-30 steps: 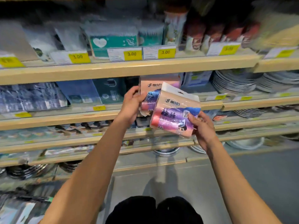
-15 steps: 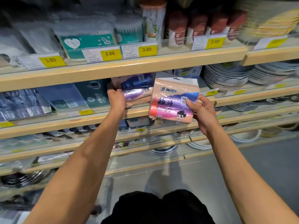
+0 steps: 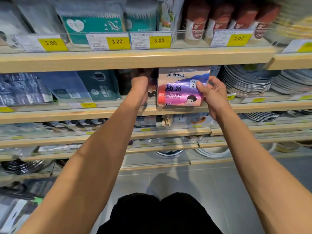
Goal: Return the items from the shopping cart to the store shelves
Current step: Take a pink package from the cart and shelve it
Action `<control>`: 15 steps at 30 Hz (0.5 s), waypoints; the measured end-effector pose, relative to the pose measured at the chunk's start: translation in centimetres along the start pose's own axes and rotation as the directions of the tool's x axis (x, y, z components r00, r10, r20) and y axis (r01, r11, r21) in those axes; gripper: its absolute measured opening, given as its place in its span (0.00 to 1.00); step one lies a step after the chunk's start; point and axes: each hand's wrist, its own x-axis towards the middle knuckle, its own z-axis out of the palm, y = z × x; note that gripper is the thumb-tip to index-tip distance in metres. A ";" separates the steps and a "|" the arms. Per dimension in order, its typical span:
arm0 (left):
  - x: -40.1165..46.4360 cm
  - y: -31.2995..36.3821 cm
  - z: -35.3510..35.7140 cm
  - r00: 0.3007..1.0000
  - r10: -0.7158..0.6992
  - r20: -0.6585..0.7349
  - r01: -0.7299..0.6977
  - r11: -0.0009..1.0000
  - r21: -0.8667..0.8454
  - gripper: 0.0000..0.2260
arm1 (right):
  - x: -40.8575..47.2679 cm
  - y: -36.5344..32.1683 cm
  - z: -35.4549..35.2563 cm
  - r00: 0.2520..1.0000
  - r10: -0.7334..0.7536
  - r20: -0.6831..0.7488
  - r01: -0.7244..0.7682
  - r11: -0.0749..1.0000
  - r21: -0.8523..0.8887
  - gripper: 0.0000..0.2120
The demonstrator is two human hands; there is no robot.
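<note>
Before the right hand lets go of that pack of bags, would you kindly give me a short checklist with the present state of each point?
1. Right hand has a grip on the pack of bags: ok.
2. Pack upright, label facing out: ok.
3. Pack bottom resting on the shelf: cannot tell, it sits right at the front edge.
4. Left hand out of the way: not ok, it reaches in beside the pack.
5. Stacked plates on the right apart from the pack: ok.
</note>
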 end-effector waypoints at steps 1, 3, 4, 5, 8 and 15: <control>0.3 -0.2 0.1 1.000 -0.030 0.001 0.030 0.998 0.046 0.11 | 0.5 -0.1 0.1 1.000 0.003 -0.003 -0.003 1.000 -0.007 0.13; 0.0 -0.7 0.0 1.000 -0.023 -0.013 0.026 0.958 0.285 0.09 | 1.7 -0.2 0.3 0.999 0.023 -0.026 -0.024 0.999 -0.033 0.13; -0.3 -0.9 -0.1 0.999 0.015 -0.039 0.003 0.908 0.418 0.08 | 2.4 -0.1 0.4 0.999 0.027 -0.036 -0.029 0.998 -0.056 0.12; -0.4 -1.2 -0.3 0.996 0.053 -0.066 -0.013 0.865 0.501 0.06 | 3.0 0.1 0.6 0.998 0.026 -0.053 -0.030 0.996 -0.082 0.13; -0.4 -1.4 -0.8 0.988 0.129 -0.086 -0.055 0.812 0.581 0.03 | 3.8 0.1 1.5 0.996 0.016 -0.083 -0.026 0.992 -0.126 0.16; -1.3 -1.4 -1.6 0.968 0.247 -0.042 -0.168 0.766 0.621 0.09 | 6.5 1.5 2.7 0.991 -0.031 -0.133 0.019 0.996 -0.091 0.19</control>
